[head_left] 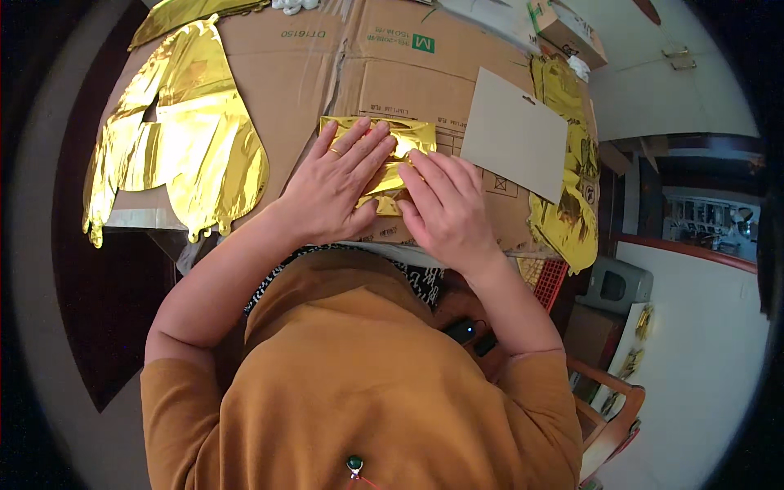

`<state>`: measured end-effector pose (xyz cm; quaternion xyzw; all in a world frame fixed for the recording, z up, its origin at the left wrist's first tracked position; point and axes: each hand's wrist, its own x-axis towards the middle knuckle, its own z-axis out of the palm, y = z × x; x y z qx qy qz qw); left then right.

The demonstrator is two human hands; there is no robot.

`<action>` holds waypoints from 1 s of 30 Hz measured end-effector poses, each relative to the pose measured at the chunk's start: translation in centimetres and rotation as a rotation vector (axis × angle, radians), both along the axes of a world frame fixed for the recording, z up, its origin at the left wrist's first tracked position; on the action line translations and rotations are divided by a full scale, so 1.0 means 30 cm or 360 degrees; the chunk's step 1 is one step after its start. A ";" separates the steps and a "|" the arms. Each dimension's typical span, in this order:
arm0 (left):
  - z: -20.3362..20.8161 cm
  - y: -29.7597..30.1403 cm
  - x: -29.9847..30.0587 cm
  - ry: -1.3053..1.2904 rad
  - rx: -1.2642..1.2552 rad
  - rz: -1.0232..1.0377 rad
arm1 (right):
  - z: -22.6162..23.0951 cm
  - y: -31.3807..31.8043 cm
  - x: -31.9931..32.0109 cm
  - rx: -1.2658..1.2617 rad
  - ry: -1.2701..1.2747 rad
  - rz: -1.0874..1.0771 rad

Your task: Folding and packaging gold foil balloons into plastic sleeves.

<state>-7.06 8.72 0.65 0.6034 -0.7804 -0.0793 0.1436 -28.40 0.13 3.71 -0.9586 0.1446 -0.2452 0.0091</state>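
A folded piece of shiny gold foil (384, 176), which looks like a flat foil balloon, lies on the cardboard in front of me. My left hand (333, 186) rests flat across its left part, fingers stretched out and a ring on one of them. From the right, my right hand (454, 202) touches the foil's edge with its fingers slightly bent and the thumb apart. Both hands partly cover the foil. To the left, a large uninflated gold foil balloon (204, 122) is spread out. More gold foil balloons (567, 224) lie along the right edge.
Flattened cardboard (269, 73) covers the work surface. A grey-white card (516, 135) with a small slot lies right of my hands. A small carton (567, 31) stands at the far right. Below the right edge are a red basket (550, 283) and a wooden chair (608, 380).
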 end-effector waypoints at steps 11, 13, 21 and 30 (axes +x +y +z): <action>-0.007 0.000 0.002 0.0047 -0.0027 0.0015 | -0.060 0.009 0.091 0.0012 -0.0051 -0.0269; -0.011 0.000 0.001 0.0039 -0.0038 0.0013 | -0.063 0.012 0.089 -0.0012 -0.0038 -0.0315; -0.008 0.000 -0.001 0.0042 -0.0045 0.0003 | -0.080 0.010 -0.046 0.0045 0.0240 -0.0162; -0.004 0.002 0.004 -0.0065 -0.0039 -0.0028 | 0.045 -0.012 0.005 0.0405 0.0124 -0.0279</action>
